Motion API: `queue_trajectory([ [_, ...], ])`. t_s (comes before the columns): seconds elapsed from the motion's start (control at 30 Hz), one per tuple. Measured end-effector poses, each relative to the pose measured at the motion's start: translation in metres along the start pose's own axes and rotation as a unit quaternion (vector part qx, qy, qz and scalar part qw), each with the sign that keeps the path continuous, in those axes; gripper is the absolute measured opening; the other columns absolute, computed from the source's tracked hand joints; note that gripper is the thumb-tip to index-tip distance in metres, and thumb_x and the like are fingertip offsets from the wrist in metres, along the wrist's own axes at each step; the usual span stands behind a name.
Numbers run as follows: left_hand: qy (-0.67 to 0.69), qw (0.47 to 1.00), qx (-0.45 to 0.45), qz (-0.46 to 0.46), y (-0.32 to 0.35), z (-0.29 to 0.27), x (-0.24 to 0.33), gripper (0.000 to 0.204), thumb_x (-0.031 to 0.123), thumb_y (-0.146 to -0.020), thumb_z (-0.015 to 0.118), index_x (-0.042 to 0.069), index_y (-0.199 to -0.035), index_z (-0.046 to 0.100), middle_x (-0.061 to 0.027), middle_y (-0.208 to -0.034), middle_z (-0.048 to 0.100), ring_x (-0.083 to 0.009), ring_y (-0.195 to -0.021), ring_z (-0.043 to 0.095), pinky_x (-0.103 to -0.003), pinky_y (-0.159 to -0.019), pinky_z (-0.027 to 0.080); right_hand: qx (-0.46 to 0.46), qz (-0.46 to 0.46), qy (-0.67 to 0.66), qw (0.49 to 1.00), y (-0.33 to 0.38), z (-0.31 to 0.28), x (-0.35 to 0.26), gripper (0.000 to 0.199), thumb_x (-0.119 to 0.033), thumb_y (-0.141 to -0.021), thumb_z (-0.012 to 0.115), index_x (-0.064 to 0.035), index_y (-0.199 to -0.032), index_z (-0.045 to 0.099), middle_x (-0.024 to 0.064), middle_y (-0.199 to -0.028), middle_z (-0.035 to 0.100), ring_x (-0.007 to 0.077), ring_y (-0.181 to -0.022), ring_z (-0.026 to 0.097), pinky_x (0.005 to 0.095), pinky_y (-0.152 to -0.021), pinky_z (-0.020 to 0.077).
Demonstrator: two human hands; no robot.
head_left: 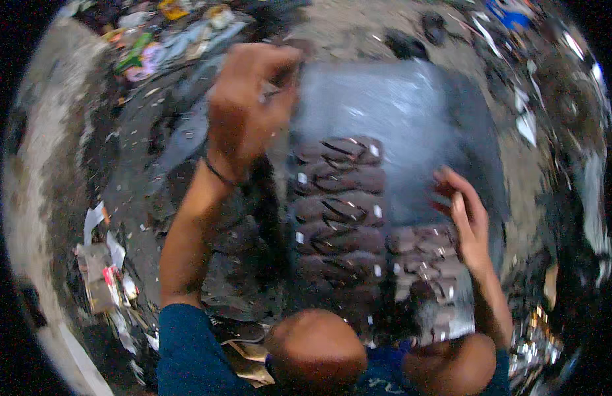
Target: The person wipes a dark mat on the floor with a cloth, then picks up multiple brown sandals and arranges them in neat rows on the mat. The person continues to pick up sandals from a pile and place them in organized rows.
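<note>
A: How will the grey sheet (411,125) handle?
B: Probably light, slippery; take its edge; it's just beyond the brown sandals (355,178); right hand (471,221), fingers apart; left hand (243,109), curled, can't tell its grip.

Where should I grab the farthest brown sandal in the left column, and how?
Probably by the right end of the farthest sandal, beside its white tag, coming from the right with the right hand: that end borders bare grey sheet, while its near edge seems to lie against the next sandal. Blur hides finer detail.
</note>
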State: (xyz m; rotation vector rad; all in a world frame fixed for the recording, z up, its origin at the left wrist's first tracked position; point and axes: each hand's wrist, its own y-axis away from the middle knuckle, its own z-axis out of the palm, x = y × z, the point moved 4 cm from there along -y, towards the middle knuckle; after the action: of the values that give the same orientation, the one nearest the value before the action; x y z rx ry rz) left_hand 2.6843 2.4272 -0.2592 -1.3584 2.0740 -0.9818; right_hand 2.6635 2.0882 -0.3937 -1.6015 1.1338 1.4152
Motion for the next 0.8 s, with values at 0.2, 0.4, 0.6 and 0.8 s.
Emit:
queue_trajectory([
  [0.2,0.363,0.908,-0.180,0.105,0.018,0.076,0.180,0.028,0.018,-0.083,0.075,0.006,-0.108,0.068,-0.0124,-0.112,0.066,-0.0322,-0.096,0.063,-0.043,-0.087,0.052,0.073,0.124,-0.213,0.966,-0.013,-0.039,-0.015,0.047,-0.028,-0.100,0.060,0.0030,-0.135,0.053,0.0155,-0.114,0.068,0.0265,-0.103,0.069,0.0361,-0.090,0.0589],
  [0.4,0.529,0.727,-0.243,-0.363,0.089,0.168,0.131,0.052,0.025,-0.093,0.074,0.002,-0.135,0.054,-0.0073,-0.117,0.065,-0.0145,-0.107,0.059,-0.032,-0.092,0.049,-0.171,0.147,-0.294,0.929,0.031,-0.130,0.072,0.044,-0.017,-0.102,0.055,0.0057,-0.139,0.047,0.0193,-0.128,0.061,0.0334,-0.110,0.067,0.0412,-0.091,0.0593],
  [0.6,0.411,0.635,-0.390,-0.526,0.204,0.226,0.166,0.043,0.027,-0.091,0.076,-0.007,-0.114,0.065,-0.0056,-0.092,0.070,-0.0104,-0.079,0.065,-0.026,-0.067,0.054,0.162,0.217,-0.007,0.963,0.019,-0.142,0.206,0.063,-0.028,-0.088,0.079,0.0028,-0.136,0.052,0.0129,-0.118,0.065,0.0199,-0.099,0.067,0.0349,-0.083,0.0607],
  [0.8,0.194,0.801,-0.409,-0.392,0.212,0.235,0.168,0.058,0.035,-0.077,0.084,-0.001,-0.114,0.058,-0.0125,-0.079,0.074,-0.0330,-0.080,0.072,-0.044,-0.076,0.054,0.216,0.199,0.071,0.953,0.022,-0.140,0.249,0.048,-0.028,-0.084,0.083,0.0029,-0.116,0.065,0.0093,-0.103,0.071,0.0147,-0.089,0.069,0.0289,-0.070,0.0601],
])
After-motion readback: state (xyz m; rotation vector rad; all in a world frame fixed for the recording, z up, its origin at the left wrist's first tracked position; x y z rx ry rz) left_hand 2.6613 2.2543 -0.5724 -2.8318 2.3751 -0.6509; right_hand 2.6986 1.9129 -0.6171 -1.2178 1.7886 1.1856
